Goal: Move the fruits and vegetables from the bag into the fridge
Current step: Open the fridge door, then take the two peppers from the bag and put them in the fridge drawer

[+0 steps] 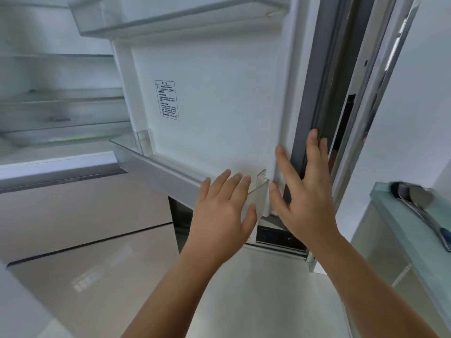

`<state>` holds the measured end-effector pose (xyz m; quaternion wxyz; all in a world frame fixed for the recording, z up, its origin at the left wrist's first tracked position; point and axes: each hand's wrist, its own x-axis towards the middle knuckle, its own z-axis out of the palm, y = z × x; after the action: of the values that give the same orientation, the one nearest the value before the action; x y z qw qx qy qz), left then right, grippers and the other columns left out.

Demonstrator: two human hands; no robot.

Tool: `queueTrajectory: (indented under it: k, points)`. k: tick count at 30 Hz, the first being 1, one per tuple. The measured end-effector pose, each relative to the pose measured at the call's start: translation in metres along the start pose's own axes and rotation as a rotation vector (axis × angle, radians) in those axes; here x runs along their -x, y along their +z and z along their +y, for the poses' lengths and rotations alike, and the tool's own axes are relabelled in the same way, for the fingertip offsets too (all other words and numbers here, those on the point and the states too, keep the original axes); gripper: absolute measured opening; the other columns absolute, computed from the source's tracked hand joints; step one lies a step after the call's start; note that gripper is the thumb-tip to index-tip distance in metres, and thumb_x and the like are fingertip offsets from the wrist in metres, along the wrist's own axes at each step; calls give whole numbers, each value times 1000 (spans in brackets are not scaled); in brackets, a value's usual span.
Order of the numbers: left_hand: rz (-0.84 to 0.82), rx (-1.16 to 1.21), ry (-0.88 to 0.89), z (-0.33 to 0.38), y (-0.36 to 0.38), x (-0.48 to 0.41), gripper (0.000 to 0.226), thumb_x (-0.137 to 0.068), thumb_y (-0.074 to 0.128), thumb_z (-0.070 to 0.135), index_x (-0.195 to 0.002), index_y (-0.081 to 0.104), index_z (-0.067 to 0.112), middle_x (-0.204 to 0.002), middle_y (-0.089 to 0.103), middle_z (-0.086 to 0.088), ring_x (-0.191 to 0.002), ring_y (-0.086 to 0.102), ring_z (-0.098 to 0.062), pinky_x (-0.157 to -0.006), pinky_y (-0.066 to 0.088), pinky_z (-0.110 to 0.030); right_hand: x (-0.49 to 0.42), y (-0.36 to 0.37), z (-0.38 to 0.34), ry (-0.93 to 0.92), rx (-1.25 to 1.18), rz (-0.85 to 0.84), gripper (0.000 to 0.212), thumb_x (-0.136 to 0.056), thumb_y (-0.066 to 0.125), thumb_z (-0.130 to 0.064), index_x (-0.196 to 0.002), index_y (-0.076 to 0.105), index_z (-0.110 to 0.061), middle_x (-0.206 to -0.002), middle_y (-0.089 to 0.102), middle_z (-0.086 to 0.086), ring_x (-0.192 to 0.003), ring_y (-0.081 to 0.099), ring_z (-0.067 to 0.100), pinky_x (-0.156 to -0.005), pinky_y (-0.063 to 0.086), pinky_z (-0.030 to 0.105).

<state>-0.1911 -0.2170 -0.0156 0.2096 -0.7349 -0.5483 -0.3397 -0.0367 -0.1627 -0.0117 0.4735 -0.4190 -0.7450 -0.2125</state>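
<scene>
The fridge door [219, 106] stands open in front of me, its white inner face and a printed label towards me. My left hand [223, 211] is flat with fingers spread against the clear lower door bin [156, 167]. My right hand [302, 198] lies open along the door's grey edge seal [314, 118], fingers pointing up. Neither hand holds anything. To the left, the fridge interior [56, 106] shows blurred glass shelves and something green on a low shelf. No bag is in view.
A second clear door bin [156, 18] hangs at the top. The lower drawer fronts [73, 215] of the fridge are beige and glossy. At the right a glass-topped counter [412, 230] carries a dark blurred object. Light floor lies below.
</scene>
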Motion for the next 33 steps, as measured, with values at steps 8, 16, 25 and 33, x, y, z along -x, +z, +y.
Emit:
queueTrajectory:
  k: [8,16,25,33]
  points:
    - [-47,-71,-62,23,18,-20,48,-81,40,33,-114,64,7,-113,66,-11,-112,58,-31,-93,41,-54,-8,6,38,2,-44,-66,52,-88,49,-32,-137,39,-16,-149,16,26,-137,13,44,-107,24,53]
    - [-85,-136,-102,31,21,-20,52,-83,37,35,-123,56,8,-127,58,-15,-118,53,-34,-93,40,-54,-7,-1,39,55,-60,-143,53,-87,49,-34,-136,41,-18,-151,15,21,-138,12,41,-106,17,55]
    - [15,-107,-112,34,-5,31,48,-82,43,30,-123,56,8,-129,55,-17,-120,49,-36,-95,39,-54,29,-32,-17,60,-56,-181,46,-86,43,-33,-123,56,-10,-141,41,17,-133,29,39,-103,19,57]
    - [-129,18,-42,32,-30,94,50,-85,37,36,-122,58,10,-127,58,-12,-121,50,-32,-99,34,-54,91,-72,-70,170,120,-249,52,-86,37,-38,-123,56,-6,-132,52,19,-123,44,42,-96,34,64]
